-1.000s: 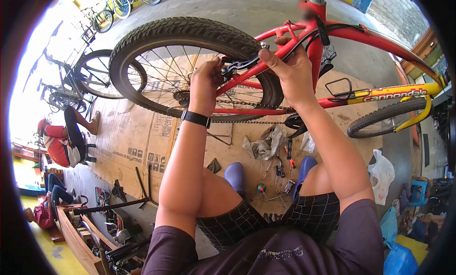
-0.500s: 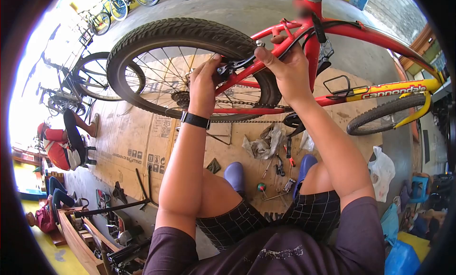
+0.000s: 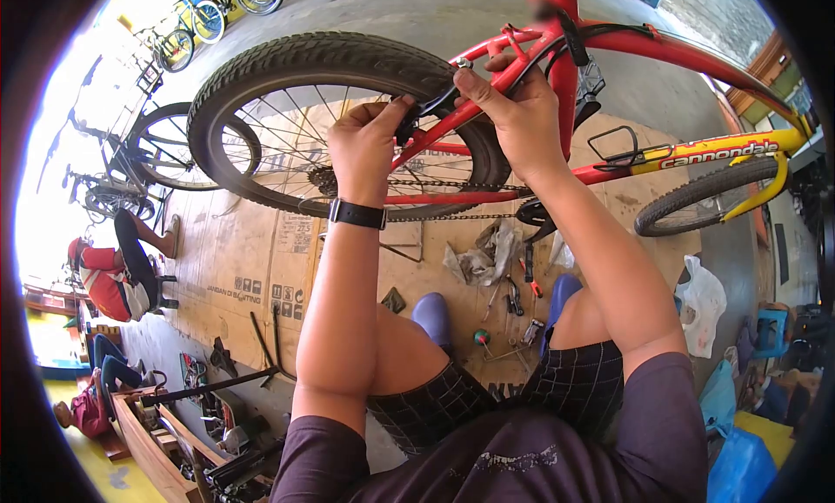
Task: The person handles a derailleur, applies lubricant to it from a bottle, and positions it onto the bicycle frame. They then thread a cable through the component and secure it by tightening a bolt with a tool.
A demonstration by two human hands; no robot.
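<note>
A red and yellow bicycle is held up in front of me. Its rear wheel (image 3: 228, 77), with a knobby tyre, is at the left of the frame. On the red seat stay (image 3: 465, 112) sits a black rim brake arm (image 3: 437, 103) beside the tyre. My left hand (image 3: 364, 146), with a black wristband, is closed, thumb and fingers pinched at the lower end of that arm. My right hand (image 3: 527, 125) wraps round the stay from behind, its thumb by the arm's upper end; the exact contact is partly hidden.
Flattened cardboard (image 3: 261, 216) covers the floor. Hand tools (image 3: 513, 299), a crumpled plastic bag (image 3: 483, 258) and a green-topped screwdriver (image 3: 481, 337) lie near my feet. A wooden box (image 3: 143, 442) of parts stands lower left. Another person (image 3: 113, 281) crouches at the left; bikes (image 3: 174, 142) stand beyond.
My left hand has turned, its fingers now curled into a pinch at the brake arm. The right thumb has lowered slightly towards the arm. The bicycle has shifted a little left in view.
</note>
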